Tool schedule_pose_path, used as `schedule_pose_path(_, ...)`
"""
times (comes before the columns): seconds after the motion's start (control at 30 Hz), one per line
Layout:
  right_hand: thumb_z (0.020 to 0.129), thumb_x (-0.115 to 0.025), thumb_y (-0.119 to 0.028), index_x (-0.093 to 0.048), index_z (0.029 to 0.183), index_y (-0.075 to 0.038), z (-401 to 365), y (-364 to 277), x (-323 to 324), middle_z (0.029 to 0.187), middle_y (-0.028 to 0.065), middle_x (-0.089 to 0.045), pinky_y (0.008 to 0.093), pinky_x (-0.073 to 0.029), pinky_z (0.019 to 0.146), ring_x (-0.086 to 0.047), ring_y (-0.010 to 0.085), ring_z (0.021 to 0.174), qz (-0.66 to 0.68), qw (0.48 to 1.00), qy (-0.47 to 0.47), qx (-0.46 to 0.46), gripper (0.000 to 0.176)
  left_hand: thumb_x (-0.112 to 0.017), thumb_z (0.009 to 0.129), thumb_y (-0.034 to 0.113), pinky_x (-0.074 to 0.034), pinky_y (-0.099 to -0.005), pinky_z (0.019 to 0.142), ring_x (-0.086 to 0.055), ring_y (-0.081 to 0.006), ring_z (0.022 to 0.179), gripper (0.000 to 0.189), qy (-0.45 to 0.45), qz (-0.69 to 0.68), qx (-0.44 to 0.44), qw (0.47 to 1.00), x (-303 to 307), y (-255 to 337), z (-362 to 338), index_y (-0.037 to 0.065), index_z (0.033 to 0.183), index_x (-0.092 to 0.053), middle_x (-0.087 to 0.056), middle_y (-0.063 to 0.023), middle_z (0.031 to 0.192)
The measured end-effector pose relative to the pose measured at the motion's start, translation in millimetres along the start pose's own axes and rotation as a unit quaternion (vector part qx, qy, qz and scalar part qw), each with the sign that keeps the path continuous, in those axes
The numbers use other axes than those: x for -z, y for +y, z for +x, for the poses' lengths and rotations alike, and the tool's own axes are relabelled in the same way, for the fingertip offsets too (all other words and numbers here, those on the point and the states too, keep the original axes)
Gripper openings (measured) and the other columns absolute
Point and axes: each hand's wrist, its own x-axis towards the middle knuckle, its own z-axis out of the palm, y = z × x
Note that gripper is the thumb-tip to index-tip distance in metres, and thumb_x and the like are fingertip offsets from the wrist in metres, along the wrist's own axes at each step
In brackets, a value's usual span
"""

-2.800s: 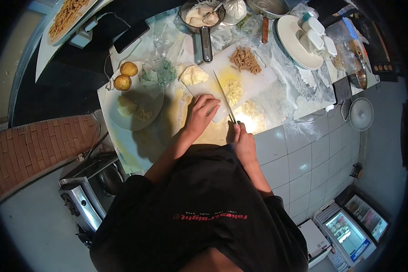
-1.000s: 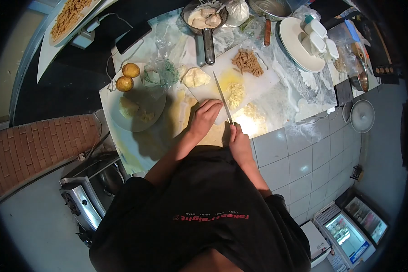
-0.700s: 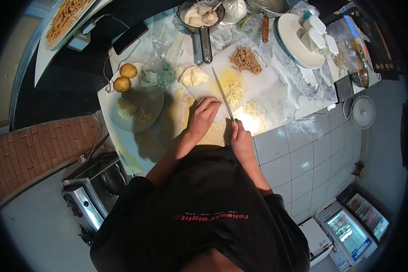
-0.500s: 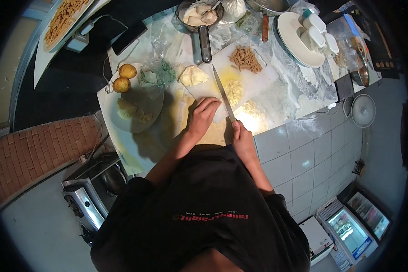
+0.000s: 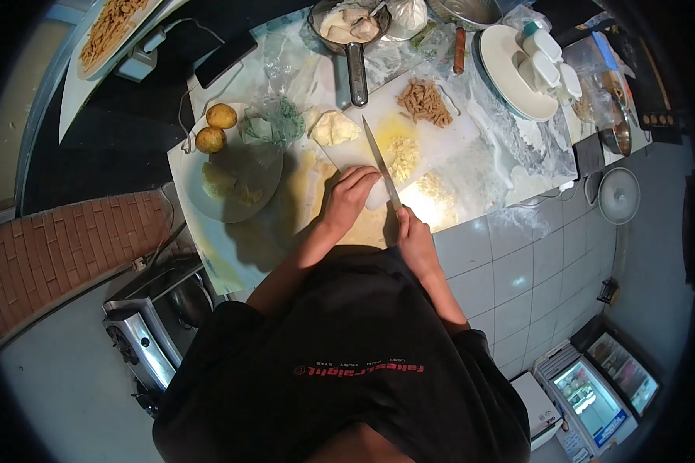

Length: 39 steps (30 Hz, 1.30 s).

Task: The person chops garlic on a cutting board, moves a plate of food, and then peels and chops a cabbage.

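Observation:
My right hand (image 5: pixel 415 234) is closed around the handle of a long kitchen knife (image 5: pixel 380 162), its blade pointing away from me across the white cutting board (image 5: pixel 449 140). To the left of the blade, my left hand (image 5: pixel 352 197) has its fingers bent and pressed together, fingertips close to the metal. Whatever lies under those fingertips is hidden. Small chopped pale-yellow pieces (image 5: pixel 402 157) are heaped just right of the blade. Farther up the board is a pile of brown strips (image 5: pixel 425 103). A pale-yellow lump (image 5: pixel 336 128) sits at the board's left side.
On the left, a plate (image 5: pixel 243 210) carries yellowish pieces, with two round brown-yellow items (image 5: pixel 222 116) beyond it. A pan (image 5: pixel 357 73) of pale food stands at the back. White plates (image 5: pixel 510 73) with lidded containers (image 5: pixel 544 71) are at the right.
The whole view has shifted slightly. Both hands and the knife stay in nearly the same place over the board, and the heap of chopped pieces looks much the same.

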Motion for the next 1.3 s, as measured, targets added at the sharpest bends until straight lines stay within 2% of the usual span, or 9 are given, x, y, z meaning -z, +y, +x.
schedule_pose_path(0.1, 0.107, -0.037, -0.034, -0.059, 0.104, 0.001, 2.3, -1.8, -0.3, 0.082, 0.0344, -0.063, 0.0587, -0.047, 0.068, -0.059, 0.0554, 0.081, -0.010, 1.000, -0.010, 0.001, 0.042, -0.067, 0.078, -0.010, -0.055, -0.0364, 0.080, -0.066, -0.0293, 0.094, 0.022, -0.002, 0.002, -0.004, 1.000, 1.3, 0.1, 1.3, -0.002, 0.098, -0.070, -0.069, -0.0119, 0.100)
schedule_pose_path(0.3, 0.107, -0.037, -0.039, -0.054, 0.105, -0.003, 2.0, -7.8, -15.8, 0.075, 0.0317, -0.065, 0.0567, -0.053, 0.064, -0.065, 0.0500, 0.073, -0.180, 0.982, 0.042, -0.033, 0.040, -0.067, 0.079, -0.010, -0.055, -0.0370, 0.079, -0.066, -0.0297, 0.092, 0.020, 0.005, 0.001, -0.011, 1.000, -1.1, -1.7, -0.7, -0.003, 0.098, -0.069, -0.069, -0.0124, 0.099)
schedule_pose_path(0.37, 0.106, -0.039, -0.041, -0.051, 0.102, -0.005, 0.6, -8.1, -15.7, 0.068, 0.0273, -0.065, 0.0536, -0.053, 0.056, -0.067, 0.0453, 0.065, -0.240, 0.968, 0.073, -0.007, 0.039, -0.067, 0.079, -0.009, -0.054, -0.0373, 0.078, -0.066, -0.0298, 0.091, 0.019, 0.010, -0.002, -0.014, 1.000, -2.5, -1.4, -2.0, -0.003, 0.097, -0.069, -0.069, -0.0125, 0.098)
schedule_pose_path(0.57, 0.105, -0.041, -0.042, -0.052, 0.098, -0.006, 11.3, -0.4, -6.0, 0.061, 0.0233, -0.064, 0.0519, -0.053, 0.051, -0.066, 0.0431, 0.059, -0.271, 0.956, 0.101, 0.049, 0.038, -0.068, 0.083, -0.005, -0.053, -0.0378, 0.076, -0.065, -0.0303, 0.088, 0.013, 0.018, 0.002, -0.011, 1.000, -5.3, 1.1, 0.0, -0.003, 0.096, -0.069, -0.068, -0.0129, 0.096)
schedule_pose_path(0.8, 0.105, -0.041, -0.040, -0.054, 0.100, -0.004, 22.4, 3.5, 16.1, 0.062, 0.0259, -0.063, 0.0544, -0.051, 0.052, -0.064, 0.0462, 0.061, -0.237, 0.965, 0.085, 0.067, 0.038, -0.068, 0.084, -0.005, -0.053, -0.0378, 0.077, -0.065, -0.0304, 0.088, 0.014, 0.021, -0.004, 0.001, 1.000, -2.5, 4.1, -0.4, -0.002, 0.097, -0.070, -0.067, -0.0130, 0.096)
schedule_pose_path(0.87, 0.106, -0.040, -0.038, -0.056, 0.103, -0.001, 18.3, 10.0, 19.5, 0.064, 0.0280, -0.061, 0.0564, -0.049, 0.055, -0.062, 0.0500, 0.065, -0.127, 0.988, 0.069, 0.056, 0.040, -0.067, 0.084, -0.005, -0.053, -0.0377, 0.076, -0.065, -0.0304, 0.088, 0.015, 0.021, 0.000, 0.004, 1.000, -2.0, 4.5, -1.3, -0.001, 0.099, -0.070, -0.066, -0.0131, 0.096)
schedule_pose_path(0.97, 0.107, -0.038, -0.037, -0.057, 0.105, -0.001, 9.7, 18.5, 28.3, 0.066, 0.0294, -0.060, 0.0576, -0.047, 0.059, -0.060, 0.0520, 0.070, -0.062, 0.997, 0.024, 0.040, 0.041, -0.067, 0.084, -0.007, -0.054, -0.0371, 0.075, -0.065, -0.0298, 0.087, 0.019, 0.017, -0.026, 0.051, 0.998, -3.7, 1.5, -4.3, -0.001, 0.101, -0.070, -0.063, -0.0132, 0.097)
schedule_pose_path(1.17, 0.107, -0.039, -0.037, -0.058, 0.105, -0.002, 3.9, 25.7, 28.8, 0.068, 0.0291, -0.061, 0.0581, -0.047, 0.060, -0.060, 0.0513, 0.070, -0.070, 0.997, -0.008, 0.041, 0.040, -0.069, 0.083, -0.005, -0.054, -0.0365, 0.072, -0.065, -0.0285, 0.086, 0.020, 0.008, -0.001, 0.034, 0.999, -3.9, 3.9, -4.2, 0.000, 0.102, -0.070, -0.060, -0.0128, 0.098)
schedule_pose_path(1.3, 0.106, -0.040, -0.037, -0.059, 0.106, -0.003, 10.4, 25.7, 21.5, 0.068, 0.0282, -0.062, 0.0577, -0.049, 0.061, -0.061, 0.0508, 0.068, -0.093, 0.993, 0.024, 0.066, 0.040, -0.073, 0.082, 0.001, -0.053, -0.0372, 0.073, -0.064, -0.0290, 0.086, 0.018, 0.005, 0.007, 0.045, 0.999, -0.8, 12.9, 0.0, 0.001, 0.099, -0.069, -0.060, -0.0122, 0.097)
